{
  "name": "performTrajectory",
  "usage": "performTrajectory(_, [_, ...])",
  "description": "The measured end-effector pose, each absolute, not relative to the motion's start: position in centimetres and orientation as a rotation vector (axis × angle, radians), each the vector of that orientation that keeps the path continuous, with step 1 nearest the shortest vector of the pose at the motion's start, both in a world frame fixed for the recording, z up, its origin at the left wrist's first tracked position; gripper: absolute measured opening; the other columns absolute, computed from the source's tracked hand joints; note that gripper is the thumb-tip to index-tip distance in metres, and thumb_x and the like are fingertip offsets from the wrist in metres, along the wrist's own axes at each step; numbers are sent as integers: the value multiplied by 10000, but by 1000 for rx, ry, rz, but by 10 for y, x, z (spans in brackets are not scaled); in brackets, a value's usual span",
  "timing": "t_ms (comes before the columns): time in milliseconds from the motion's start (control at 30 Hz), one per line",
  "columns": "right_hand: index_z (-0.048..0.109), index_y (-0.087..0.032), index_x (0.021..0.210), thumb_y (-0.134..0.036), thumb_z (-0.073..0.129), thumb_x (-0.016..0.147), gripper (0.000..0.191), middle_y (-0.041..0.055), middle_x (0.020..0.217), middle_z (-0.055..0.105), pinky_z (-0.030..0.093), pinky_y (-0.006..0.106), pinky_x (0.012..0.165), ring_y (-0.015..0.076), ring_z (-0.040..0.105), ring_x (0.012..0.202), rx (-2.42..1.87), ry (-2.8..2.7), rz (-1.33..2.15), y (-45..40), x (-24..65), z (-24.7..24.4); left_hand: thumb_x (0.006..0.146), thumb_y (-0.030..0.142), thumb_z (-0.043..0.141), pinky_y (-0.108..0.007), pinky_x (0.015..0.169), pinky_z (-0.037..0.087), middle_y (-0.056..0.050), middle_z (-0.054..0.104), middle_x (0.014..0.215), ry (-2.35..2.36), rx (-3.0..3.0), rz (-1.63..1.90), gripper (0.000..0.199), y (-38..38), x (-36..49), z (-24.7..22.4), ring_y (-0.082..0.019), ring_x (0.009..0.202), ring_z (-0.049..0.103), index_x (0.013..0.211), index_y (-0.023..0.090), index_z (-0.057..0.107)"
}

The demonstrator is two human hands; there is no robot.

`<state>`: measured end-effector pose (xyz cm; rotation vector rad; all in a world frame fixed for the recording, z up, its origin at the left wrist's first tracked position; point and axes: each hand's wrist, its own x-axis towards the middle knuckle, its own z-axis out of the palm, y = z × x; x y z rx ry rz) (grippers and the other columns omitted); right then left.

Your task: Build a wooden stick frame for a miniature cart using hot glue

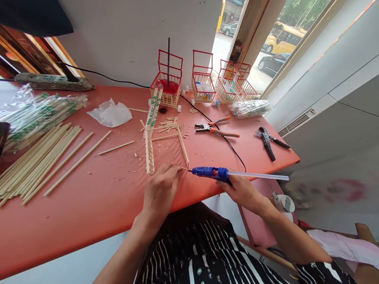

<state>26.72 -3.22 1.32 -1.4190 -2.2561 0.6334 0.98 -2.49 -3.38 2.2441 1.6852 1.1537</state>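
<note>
My right hand is wrapped round the handle of a blue glue gun, with a clear glue stick poking out of its back. The gun's nozzle points left, close to the fingertips of my left hand. Those fingers are pinched together at the near end of a small frame of wooden sticks; what lies between them is too small to make out. The frame rests on the red table, with its two slatted sides running away from me and a crossbar between them.
Loose sticks and wrapped bundles lie left. Pliers, a black cord and black-handled cutters lie right. Small red-trimmed stick carts line the back beside white film. Cut pieces lie behind the frame.
</note>
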Motion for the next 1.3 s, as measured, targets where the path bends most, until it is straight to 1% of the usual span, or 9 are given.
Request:
performTrajectory(267, [613, -210, 968, -336, 511, 1004, 166, 50, 866, 687, 447, 304, 671, 215, 641, 770, -1485, -2227, 632, -32, 270, 19, 997, 194, 512, -275, 741, 490, -39, 733, 983, 1677, 2216, 1130, 204, -25, 10, -34, -194, 884, 698, 1007, 198, 716])
performTrajectory(533, [556, -221, 956, -340, 504, 1021, 145, 50, 909, 648, 462, 313, 704, 205, 601, 796, -1419, -2255, 659, -31, 262, 19, 1004, 217, 465, -277, 759, 514, -46, 743, 979, 1675, 2200, 1118, 262, -25, 10, -32, -184, 874, 701, 1001, 204, 727])
performTrajectory(767, [581, -233, 984, -320, 540, 1004, 98, 38, 880, 634, 487, 316, 703, 200, 596, 779, -1343, -2228, 557, -31, 264, 19, 1010, 241, 464, -287, 773, 520, -51, 742, 987, 1663, 2177, 1107, 267, -25, 10, -30, -194, 891, 703, 998, 205, 728])
performTrajectory(867, [578, -238, 983, -310, 531, 1010, 90, 28, 870, 626, 482, 314, 704, 193, 592, 770, -1324, -2251, 572, -32, 266, 21, 1011, 242, 470, -288, 789, 517, -54, 742, 992, 1662, 2172, 1104, 262, -25, 10, -31, -198, 904, 701, 1006, 202, 728])
performTrajectory(1000, [537, -230, 936, -299, 527, 1014, 105, 28, 878, 623, 450, 299, 670, 184, 581, 763, -1360, -2297, 629, -32, 265, 24, 1005, 221, 466, -280, 766, 513, -50, 739, 981, 1687, 2193, 1113, 262, -25, 10, -32, -192, 886, 702, 1000, 211, 728])
performTrajectory(1167, [546, -216, 965, -278, 546, 1007, 75, 24, 891, 624, 446, 296, 689, 182, 581, 780, -1390, -2357, 645, -32, 264, 25, 998, 220, 496, -277, 706, 497, -40, 733, 952, 1702, 2214, 1133, 232, -25, 10, -32, -193, 851, 701, 978, 203, 727])
performTrajectory(1300, [557, -223, 967, -296, 524, 1017, 94, 24, 890, 619, 453, 302, 695, 185, 581, 786, -1404, -2326, 624, -31, 264, 21, 992, 200, 484, -281, 731, 505, -41, 736, 969, 1683, 2198, 1130, 241, -26, 10, -32, -192, 869, 699, 992, 205, 725])
